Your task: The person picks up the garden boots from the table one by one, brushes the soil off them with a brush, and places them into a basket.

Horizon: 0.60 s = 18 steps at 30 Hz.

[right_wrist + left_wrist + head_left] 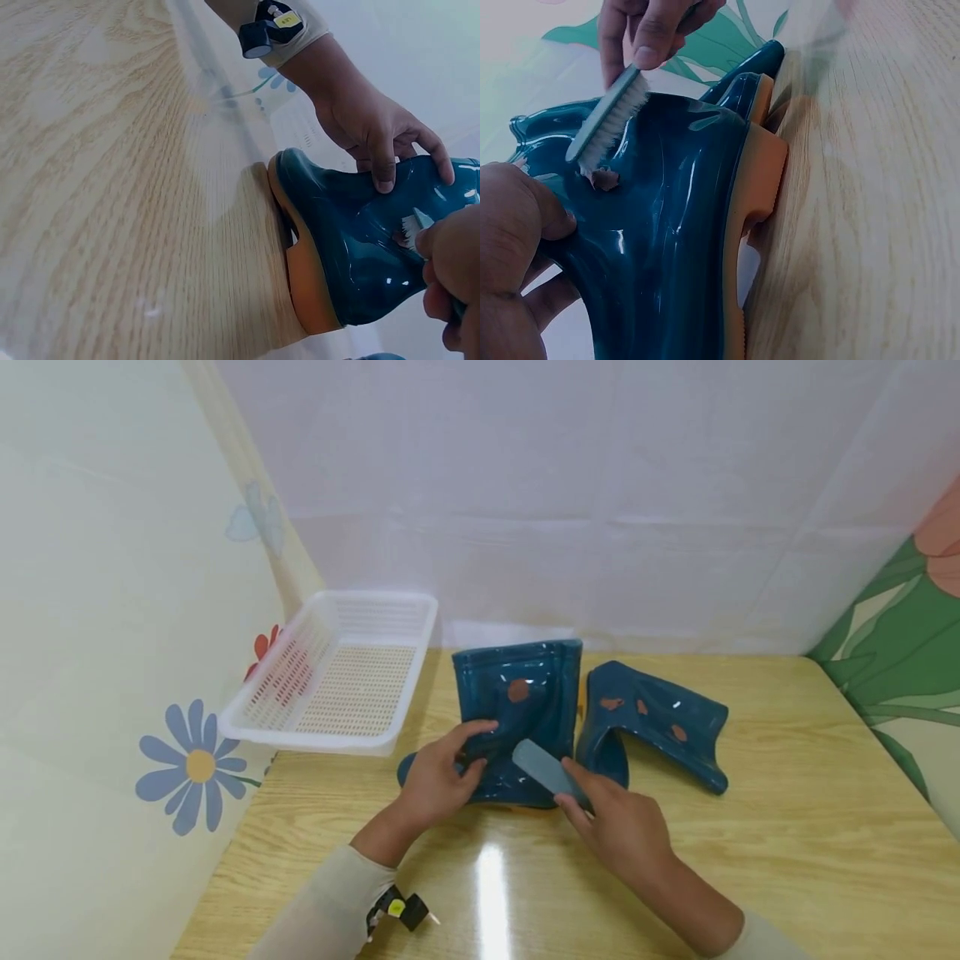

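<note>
A glossy teal rain boot [551,693] with an orange sole [313,289] stands on the table, toe to the left. My left hand [438,781] grips it at the front of the ankle, thumb and fingers on opposite faces of the fold. In my right hand [626,827] is a scrubbing brush [543,767], held by its handle. Its white bristles [619,124] meet a brown smudge [604,178] on the boot's side. Another brown spot [518,691] shows higher up the shaft. The bristles are hidden in the head view.
Just right of the boot is a second teal rain boot [701,714], with several brown patches on it. A white plastic basket [330,743] sits at the back left of the wooden table [787,860]. White cloth [525,485] hangs behind; flower-printed cloth [90,652] covers the left side.
</note>
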Motion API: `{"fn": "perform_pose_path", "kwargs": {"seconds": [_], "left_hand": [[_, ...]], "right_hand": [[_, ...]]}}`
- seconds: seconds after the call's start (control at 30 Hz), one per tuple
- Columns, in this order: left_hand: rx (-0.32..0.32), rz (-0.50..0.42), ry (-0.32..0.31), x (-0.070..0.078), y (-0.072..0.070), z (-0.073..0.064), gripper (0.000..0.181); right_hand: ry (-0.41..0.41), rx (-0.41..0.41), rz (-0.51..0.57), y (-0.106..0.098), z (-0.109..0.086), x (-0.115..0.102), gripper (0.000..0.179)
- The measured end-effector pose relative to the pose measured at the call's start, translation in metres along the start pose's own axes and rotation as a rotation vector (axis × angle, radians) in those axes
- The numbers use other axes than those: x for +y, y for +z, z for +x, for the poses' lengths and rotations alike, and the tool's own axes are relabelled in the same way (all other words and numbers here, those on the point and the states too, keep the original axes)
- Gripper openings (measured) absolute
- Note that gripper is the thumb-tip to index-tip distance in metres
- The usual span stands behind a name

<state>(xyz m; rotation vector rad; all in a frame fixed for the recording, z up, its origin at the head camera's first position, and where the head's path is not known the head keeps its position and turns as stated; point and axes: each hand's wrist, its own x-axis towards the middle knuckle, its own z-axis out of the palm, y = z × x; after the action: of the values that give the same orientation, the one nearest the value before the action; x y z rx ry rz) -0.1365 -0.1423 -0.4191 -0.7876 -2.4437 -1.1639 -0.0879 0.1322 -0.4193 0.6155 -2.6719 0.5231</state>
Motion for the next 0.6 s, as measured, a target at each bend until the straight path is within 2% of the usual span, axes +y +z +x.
{"fn": "perform_pose_path", "kwargs": {"seconds": [0.17, 0.3, 0.4, 0.6], "left_hand": [[-0.004, -0.001, -0.01, -0.0001, 0.0001, 0.0002, 0.061], [-0.001, 0.0, -0.012, 0.0, -0.0003, 0.0006, 0.06], [0.005, -0.003, 0.0, 0.0, -0.0005, 0.0005, 0.06], [0.023, -0.011, 0.034, -0.0007, 0.0017, -0.0003, 0.061]], "right_hand": [[0.017, -0.001, -0.007, -0.0022, -0.0062, 0.0021, 0.05], [-0.002, 0.031, 0.008, -0.0058, -0.0086, 0.002, 0.051], [-0.014, 0.053, 0.037, -0.0068, -0.0061, 0.0004, 0.053], [-0.013, 0.042, 0.039, -0.003, -0.0003, -0.0009, 0.052]]}}
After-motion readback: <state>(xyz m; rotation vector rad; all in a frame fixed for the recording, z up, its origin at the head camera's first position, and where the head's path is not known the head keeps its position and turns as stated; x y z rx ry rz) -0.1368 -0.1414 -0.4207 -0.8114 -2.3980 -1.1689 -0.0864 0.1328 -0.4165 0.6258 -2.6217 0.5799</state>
